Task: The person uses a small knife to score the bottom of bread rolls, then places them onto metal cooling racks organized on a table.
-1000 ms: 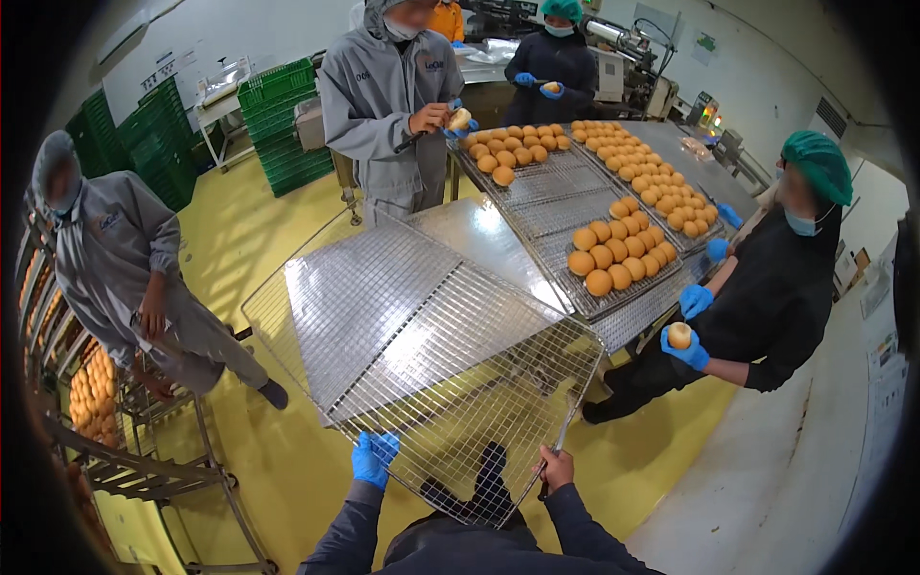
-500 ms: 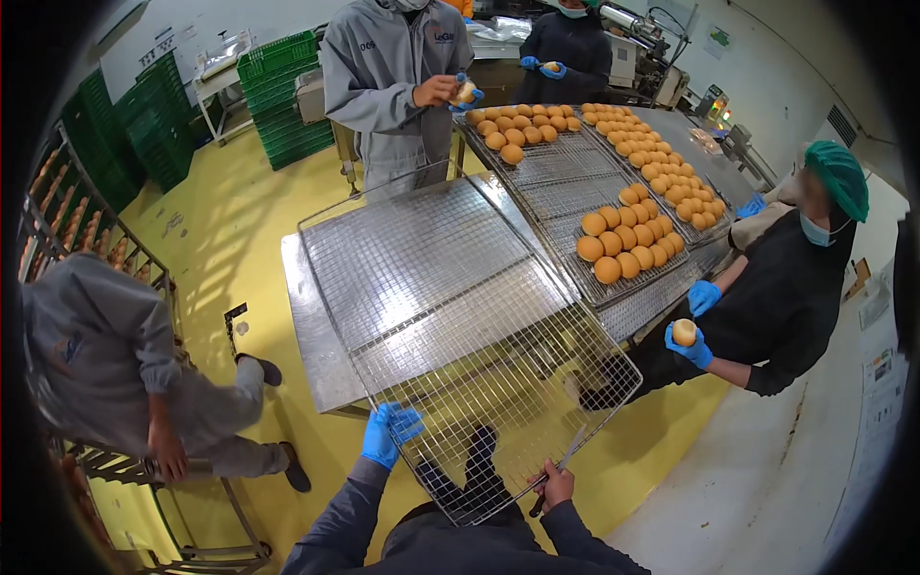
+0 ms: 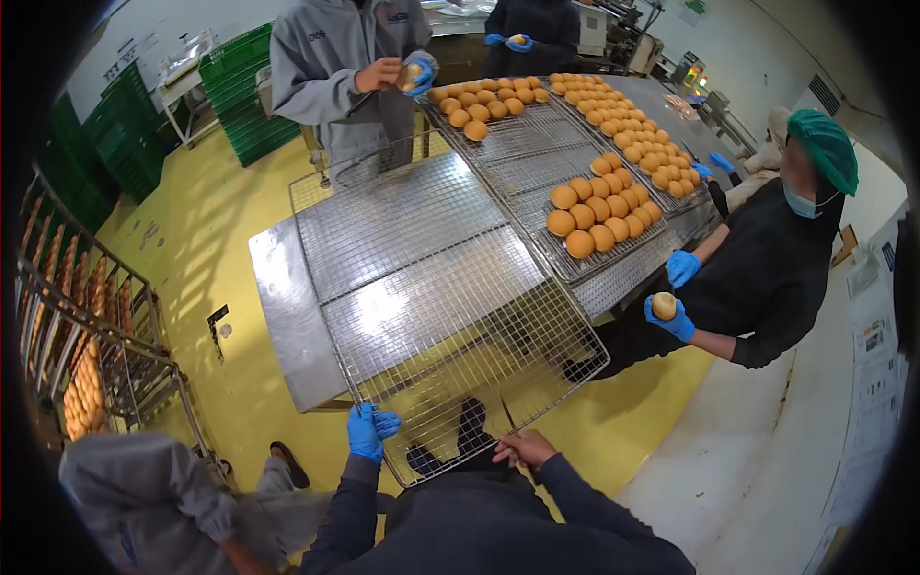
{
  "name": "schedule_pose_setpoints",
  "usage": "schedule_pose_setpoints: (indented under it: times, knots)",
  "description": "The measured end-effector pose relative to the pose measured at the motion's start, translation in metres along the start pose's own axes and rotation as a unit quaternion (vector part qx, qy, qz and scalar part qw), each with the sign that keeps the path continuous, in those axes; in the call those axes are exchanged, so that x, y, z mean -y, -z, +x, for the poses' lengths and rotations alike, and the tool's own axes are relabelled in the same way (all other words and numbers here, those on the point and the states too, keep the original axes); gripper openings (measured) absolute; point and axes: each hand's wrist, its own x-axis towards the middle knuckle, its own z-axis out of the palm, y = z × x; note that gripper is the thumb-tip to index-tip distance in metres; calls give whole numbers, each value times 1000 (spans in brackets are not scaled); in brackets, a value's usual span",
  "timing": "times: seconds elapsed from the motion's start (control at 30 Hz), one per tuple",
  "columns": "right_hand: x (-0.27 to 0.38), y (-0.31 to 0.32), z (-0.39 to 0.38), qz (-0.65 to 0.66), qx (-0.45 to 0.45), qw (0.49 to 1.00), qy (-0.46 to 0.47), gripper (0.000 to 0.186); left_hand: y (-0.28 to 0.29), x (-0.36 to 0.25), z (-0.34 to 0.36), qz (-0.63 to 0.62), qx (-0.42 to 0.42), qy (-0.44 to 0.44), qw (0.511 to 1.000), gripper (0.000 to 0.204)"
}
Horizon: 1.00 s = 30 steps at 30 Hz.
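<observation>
A large wire rack (image 3: 431, 287) with no buns on it lies over the steel table (image 3: 287, 307), its near end jutting past the table edge toward me. My left hand (image 3: 369, 431), in a blue glove, grips the rack's left edge near its close corner. My bare right hand (image 3: 524, 448) is closed round a knife (image 3: 506, 410), its thin blade pointing up and away over the mesh. That hand is against the rack's near edge; whether its fingers also grip the wire I cannot tell.
Round golden buns (image 3: 599, 211) sit on wire racks at the far right. Co-workers stand across the table and to the right, holding buns. At left, a trolley (image 3: 125, 345) carries bun trays, with a grey-clad person (image 3: 163, 489) close by. Green crates (image 3: 244, 96) are stacked behind.
My right hand has moved left along the rack's near edge, and the knife's blade has swung to point more upward-left. The grey-clad person at left has come nearer. My view has shifted.
</observation>
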Motion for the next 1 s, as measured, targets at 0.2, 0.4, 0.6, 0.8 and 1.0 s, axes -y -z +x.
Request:
schedule_pose_setpoints:
  times: [0.2, 0.4, 0.6, 0.8, 1.0]
  knots:
    - [121, 93, 59, -220, -211, 866, 396, 16, -7, 1, 23, 14, -41, -33, 999, 25]
    - [270, 144, 168, -459, -411, 686, 387, 18, -25, -10, 27, 63, -154, -83, 983, 25]
    - [316, 165, 234, -605, -345, 632, 340, 51, -37, -7, 41, 119, -325, -126, 930, 34]
    - [351, 158, 234, -655, -280, 660, 239, 64, -50, -3, 52, 317, -442, -170, 822, 45]
    - [363, 174, 242, -629, -218, 714, 218, 81, -28, -25, 59, 355, -473, -120, 797, 49]
